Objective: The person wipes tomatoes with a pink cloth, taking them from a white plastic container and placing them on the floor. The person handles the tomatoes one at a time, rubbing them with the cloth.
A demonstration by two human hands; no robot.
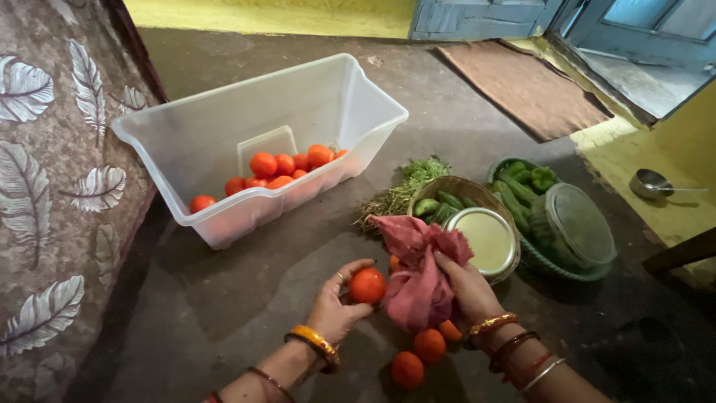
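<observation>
My left hand grips a red tomato just above the dark floor. My right hand is closed on a crumpled dark-pink cloth, which touches the tomato's right side. Three more tomatoes lie on the floor near my wrists: one, one and one partly hidden. Another tomato peeks out behind the cloth. A clear plastic bin stands to the upper left with several tomatoes inside.
A woven basket with green vegetables and a round steel lid stands right of the cloth. A green basket holds cucumbers and a clear lid. Loose herbs, a brown mat, a steel ladle and patterned fabric surround the area.
</observation>
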